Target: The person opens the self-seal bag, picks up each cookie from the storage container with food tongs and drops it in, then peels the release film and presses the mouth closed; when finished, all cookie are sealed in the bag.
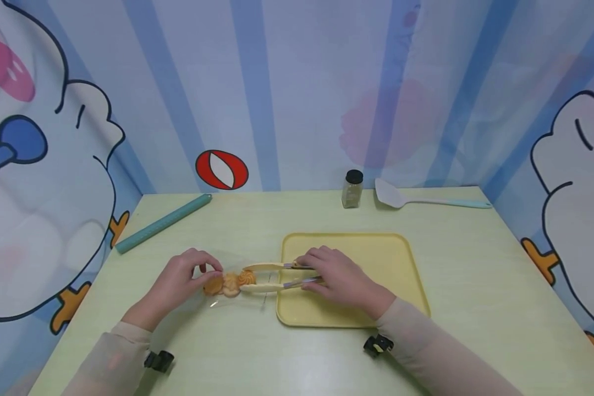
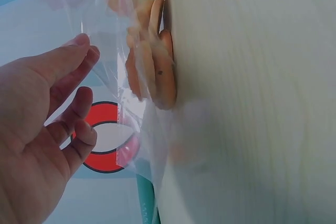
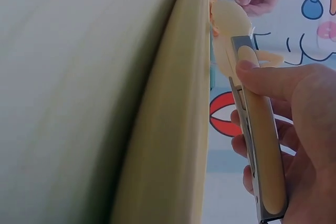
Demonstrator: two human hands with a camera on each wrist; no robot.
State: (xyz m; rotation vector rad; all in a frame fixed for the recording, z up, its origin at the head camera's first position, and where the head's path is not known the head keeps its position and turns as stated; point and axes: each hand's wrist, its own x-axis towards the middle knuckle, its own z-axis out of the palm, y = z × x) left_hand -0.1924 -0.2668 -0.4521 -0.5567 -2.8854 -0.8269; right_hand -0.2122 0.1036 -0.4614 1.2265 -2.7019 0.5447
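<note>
A clear plastic bag (image 1: 218, 301) with several cookies (image 1: 231, 285) in it lies on the table, left of the yellow tray. My left hand (image 1: 178, 278) pinches the bag's film between thumb and forefinger, above the cookies; in the left wrist view, the other fingers of that hand (image 2: 42, 114) are loosely bent. My right hand (image 1: 334, 275) grips a pair of tongs (image 1: 269, 267) with cream tips and metal arms. These tips reach left, either side of a swirl cookie (image 1: 247, 276). Whether they touch it is unclear. In the right wrist view, my thumb lies along the tongs' handle (image 3: 262, 150).
The yellow tray (image 1: 391, 253) lies under my right hand. A green rolling pin (image 1: 163, 223) rests at the back left. Toward the back right stand a black-capped jar (image 1: 352, 190) and a spatula (image 1: 425, 201). A printed curtain (image 1: 302, 99) closes off the table's rear.
</note>
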